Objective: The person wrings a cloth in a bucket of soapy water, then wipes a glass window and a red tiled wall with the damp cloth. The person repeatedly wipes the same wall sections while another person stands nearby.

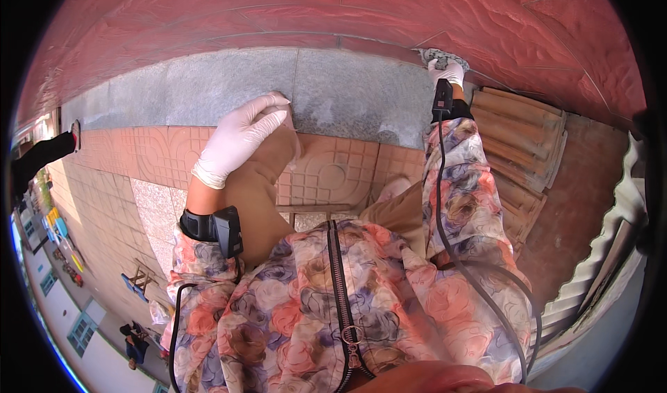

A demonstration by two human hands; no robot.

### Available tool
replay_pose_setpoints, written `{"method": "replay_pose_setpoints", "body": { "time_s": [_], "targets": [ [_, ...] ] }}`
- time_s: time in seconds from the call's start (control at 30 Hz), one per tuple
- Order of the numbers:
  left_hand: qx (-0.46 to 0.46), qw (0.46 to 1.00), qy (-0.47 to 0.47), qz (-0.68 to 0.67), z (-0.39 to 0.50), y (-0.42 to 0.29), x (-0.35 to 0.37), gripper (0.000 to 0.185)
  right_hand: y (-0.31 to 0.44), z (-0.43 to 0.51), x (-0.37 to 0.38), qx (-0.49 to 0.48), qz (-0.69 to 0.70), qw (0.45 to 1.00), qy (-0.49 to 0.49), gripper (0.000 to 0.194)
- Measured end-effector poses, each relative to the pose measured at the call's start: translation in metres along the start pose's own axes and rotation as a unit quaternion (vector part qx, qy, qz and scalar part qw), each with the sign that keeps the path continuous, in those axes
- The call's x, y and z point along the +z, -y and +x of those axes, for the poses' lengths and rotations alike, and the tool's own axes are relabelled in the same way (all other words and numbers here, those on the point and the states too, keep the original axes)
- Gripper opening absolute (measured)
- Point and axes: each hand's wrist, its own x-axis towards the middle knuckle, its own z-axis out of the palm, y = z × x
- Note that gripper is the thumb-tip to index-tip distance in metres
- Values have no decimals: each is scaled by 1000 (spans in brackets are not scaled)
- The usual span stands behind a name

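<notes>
My right hand (pixel 449 73), in a white glove, holds a grey cloth or rag (pixel 443 57) against the foot of the red tiled wall (pixel 365 13), at the right end of the grey stone ledge (pixel 229 86). The cloth's far edge touches the wall. My left hand (pixel 245 132), gloved the same way, rests over my bent knee in tan trousers, its fingers slightly apart and nothing seen in them. Each wrist bears a black strap with a small box and a cable.
Stacked orange clay roof tiles (pixel 516 132) lie at right, beside corrugated sheeting (pixel 589 263). A low wooden stool (pixel 312 208) shows between my legs. A person's leg (pixel 47 151) is at far left. Beyond are a folding stool (pixel 138 281) and a person (pixel 136 346).
</notes>
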Motion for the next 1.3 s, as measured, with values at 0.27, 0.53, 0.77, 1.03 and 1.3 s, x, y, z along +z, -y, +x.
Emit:
{"method": "replay_pose_setpoints", "body": {
  "time_s": [0.27,0.53,0.77,1.03,1.3],
  "targets": [
    [-12,999,-20,27,-7,7,-2,30,-79,-126,78,-10,-87,994,72,30],
    [71,997,-20,8,-75,62,-34,32,-80,-264,88,-177,-79,974,120,13],
    [68,997,-14,18,-57,61,-28,45,-139,-262,122,-192,-156,959,141,16],
    [63,997,-24,40,-62,72,-31,43,-214,-226,143,-19,-161,955,250,24],
    [34,998,-19,49,-76,81,-48,47,-214,-201,122,-95,-215,970,65,32]
  ]
}}
